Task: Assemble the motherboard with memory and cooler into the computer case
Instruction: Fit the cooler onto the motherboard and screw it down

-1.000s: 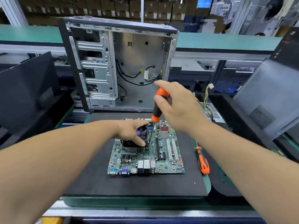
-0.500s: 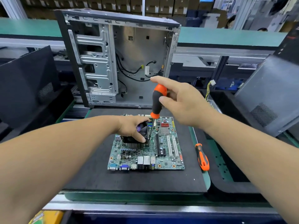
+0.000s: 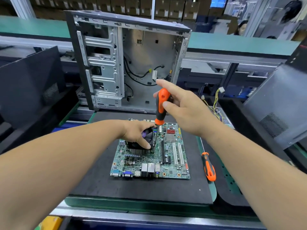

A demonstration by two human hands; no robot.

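Observation:
A green motherboard (image 3: 167, 165) lies flat on a black mat (image 3: 149, 188). On its upper left sits a black cooler (image 3: 142, 147) with a fan and metal fins. My left hand (image 3: 137, 135) grips the top of the cooler. My right hand (image 3: 181, 107) holds an orange and black screwdriver (image 3: 161, 105) upright, its shaft reaching down to the cooler's right edge. Behind the mat stands the open computer case (image 3: 149, 63), with loose black cables inside.
A second orange screwdriver (image 3: 209, 166) lies on the mat's right edge. Dark case panels lean at the left (image 3: 31, 85) and right (image 3: 279, 103). Yellow wires (image 3: 216, 103) lie behind my right hand. A green conveyor (image 3: 232, 42) runs across the back.
My right hand has turned on the screwdriver handle, its fingers shifting round it. The camera has moved slightly closer. My left hand stays on the cooler.

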